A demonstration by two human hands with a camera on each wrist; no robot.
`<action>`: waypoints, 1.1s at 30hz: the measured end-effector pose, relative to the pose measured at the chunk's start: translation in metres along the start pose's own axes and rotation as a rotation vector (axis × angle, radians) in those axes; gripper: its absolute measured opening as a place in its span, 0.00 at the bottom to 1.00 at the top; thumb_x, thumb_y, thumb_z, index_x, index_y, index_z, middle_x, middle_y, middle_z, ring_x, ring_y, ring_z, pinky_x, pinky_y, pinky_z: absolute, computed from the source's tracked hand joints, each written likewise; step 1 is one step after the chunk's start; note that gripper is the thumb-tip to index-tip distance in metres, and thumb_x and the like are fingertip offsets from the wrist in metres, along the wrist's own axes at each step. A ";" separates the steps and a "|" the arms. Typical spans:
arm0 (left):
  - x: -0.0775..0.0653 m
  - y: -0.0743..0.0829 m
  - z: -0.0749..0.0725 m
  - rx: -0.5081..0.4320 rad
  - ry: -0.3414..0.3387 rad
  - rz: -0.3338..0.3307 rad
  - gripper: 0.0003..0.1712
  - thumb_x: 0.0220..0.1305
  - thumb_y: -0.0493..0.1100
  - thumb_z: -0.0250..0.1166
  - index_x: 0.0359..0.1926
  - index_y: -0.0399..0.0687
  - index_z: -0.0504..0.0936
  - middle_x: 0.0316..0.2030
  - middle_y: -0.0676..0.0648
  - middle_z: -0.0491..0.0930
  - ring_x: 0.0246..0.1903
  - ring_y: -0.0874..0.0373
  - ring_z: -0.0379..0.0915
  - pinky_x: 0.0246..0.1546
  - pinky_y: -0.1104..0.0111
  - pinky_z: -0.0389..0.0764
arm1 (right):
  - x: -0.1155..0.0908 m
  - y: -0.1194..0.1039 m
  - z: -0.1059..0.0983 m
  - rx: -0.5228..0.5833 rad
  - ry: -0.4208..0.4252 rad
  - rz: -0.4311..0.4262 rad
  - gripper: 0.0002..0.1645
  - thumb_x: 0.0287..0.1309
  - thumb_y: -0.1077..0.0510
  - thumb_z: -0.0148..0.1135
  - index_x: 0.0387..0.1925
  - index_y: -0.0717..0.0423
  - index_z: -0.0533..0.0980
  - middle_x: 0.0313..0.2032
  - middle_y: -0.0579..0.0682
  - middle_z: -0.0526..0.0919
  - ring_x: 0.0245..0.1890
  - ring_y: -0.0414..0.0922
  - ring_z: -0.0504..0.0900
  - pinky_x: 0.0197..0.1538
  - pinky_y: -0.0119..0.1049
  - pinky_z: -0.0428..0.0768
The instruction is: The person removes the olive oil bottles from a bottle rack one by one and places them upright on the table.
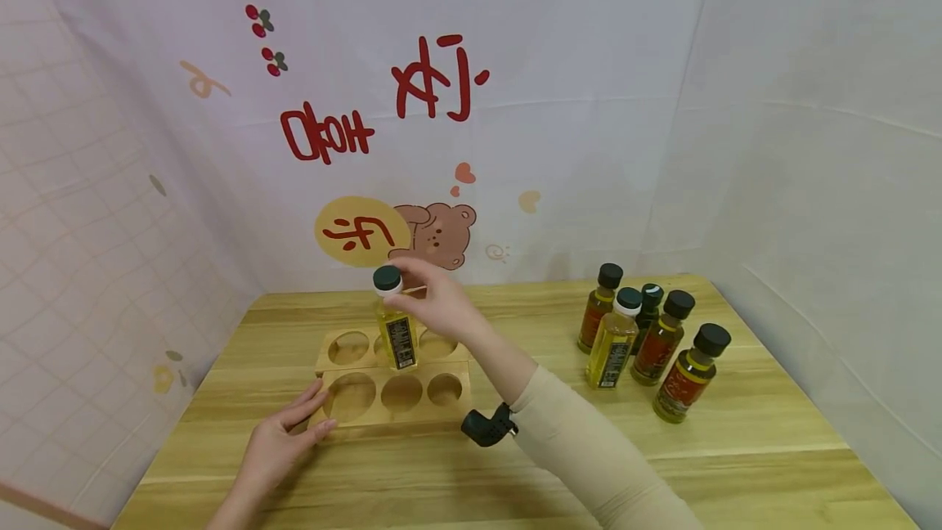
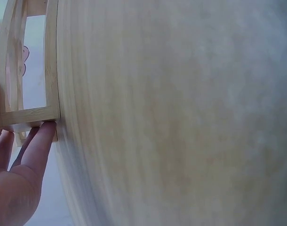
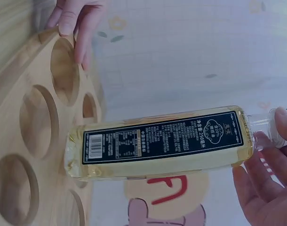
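My right hand (image 1: 434, 301) holds a clear bottle of yellow oil (image 1: 397, 334) by its neck, just under the dark green cap. Its black label (image 3: 162, 136) faces the right wrist camera. The bottle's base is over the back row of a two-tier wooden rack (image 1: 368, 424) with several round holes, overlapping the middle hole in the head view. At the rack's left end, my left hand (image 1: 280, 436) grips the corner, thumb near the front edge and fingers along the side. The left wrist view shows those fingers against the rack's end frame (image 2: 30, 115).
Several bottles stand together on the right of the table: another yellow oil bottle (image 1: 613, 342) and dark-capped ones with red labels, the nearest bottle (image 1: 684, 379) at the front right. A printed cloth (image 1: 574, 105) hangs behind the wooden table (image 1: 515, 489).
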State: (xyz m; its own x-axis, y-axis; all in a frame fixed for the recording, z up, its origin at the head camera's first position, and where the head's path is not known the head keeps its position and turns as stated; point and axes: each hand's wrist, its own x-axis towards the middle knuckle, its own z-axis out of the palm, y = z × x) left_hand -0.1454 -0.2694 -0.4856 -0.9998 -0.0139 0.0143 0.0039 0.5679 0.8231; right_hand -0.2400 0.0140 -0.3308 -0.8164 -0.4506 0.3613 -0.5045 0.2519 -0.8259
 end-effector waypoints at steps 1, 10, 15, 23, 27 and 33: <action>0.000 0.000 0.000 -0.008 -0.001 -0.001 0.36 0.58 0.54 0.73 0.65 0.44 0.76 0.70 0.53 0.65 0.69 0.48 0.58 0.55 0.79 0.69 | -0.003 0.001 -0.004 0.008 0.006 -0.004 0.26 0.62 0.60 0.69 0.61 0.53 0.76 0.47 0.48 0.82 0.47 0.43 0.82 0.51 0.35 0.80; 0.000 0.000 -0.001 0.024 0.006 0.010 0.37 0.58 0.56 0.73 0.65 0.45 0.76 0.69 0.53 0.66 0.69 0.48 0.59 0.61 0.59 0.69 | -0.036 0.008 -0.041 0.062 0.057 -0.064 0.24 0.61 0.67 0.67 0.59 0.59 0.76 0.46 0.53 0.84 0.44 0.46 0.82 0.51 0.41 0.81; 0.000 -0.001 -0.001 0.017 0.006 0.012 0.38 0.58 0.56 0.73 0.65 0.45 0.76 0.69 0.53 0.66 0.69 0.49 0.59 0.57 0.76 0.70 | -0.059 0.010 -0.065 0.043 0.081 -0.003 0.26 0.61 0.67 0.66 0.61 0.61 0.74 0.47 0.57 0.84 0.48 0.52 0.82 0.53 0.45 0.80; 0.001 -0.002 0.000 -0.025 -0.001 0.011 0.37 0.58 0.54 0.73 0.65 0.44 0.76 0.69 0.52 0.65 0.69 0.48 0.59 0.48 0.89 0.65 | -0.101 0.022 -0.101 -0.068 0.139 0.096 0.29 0.62 0.62 0.68 0.64 0.55 0.74 0.48 0.54 0.84 0.47 0.52 0.83 0.52 0.49 0.81; 0.002 -0.002 0.001 -0.028 -0.001 0.003 0.37 0.58 0.54 0.74 0.65 0.44 0.76 0.69 0.52 0.66 0.69 0.48 0.59 0.48 0.89 0.65 | -0.123 0.033 -0.116 -0.104 0.175 0.133 0.28 0.62 0.62 0.67 0.64 0.56 0.74 0.48 0.55 0.84 0.48 0.53 0.83 0.52 0.50 0.80; 0.001 -0.002 0.000 -0.027 -0.007 0.002 0.37 0.58 0.53 0.73 0.65 0.44 0.76 0.69 0.53 0.66 0.68 0.49 0.59 0.49 0.85 0.68 | -0.155 0.047 -0.133 -0.182 0.215 0.172 0.28 0.62 0.61 0.67 0.63 0.56 0.74 0.49 0.54 0.85 0.47 0.52 0.84 0.50 0.46 0.82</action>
State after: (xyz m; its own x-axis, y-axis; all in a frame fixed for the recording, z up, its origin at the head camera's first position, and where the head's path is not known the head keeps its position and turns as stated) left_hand -0.1463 -0.2701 -0.4874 -0.9999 -0.0067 0.0116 0.0061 0.5455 0.8381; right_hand -0.1743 0.2097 -0.3681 -0.9249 -0.2020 0.3221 -0.3800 0.4659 -0.7991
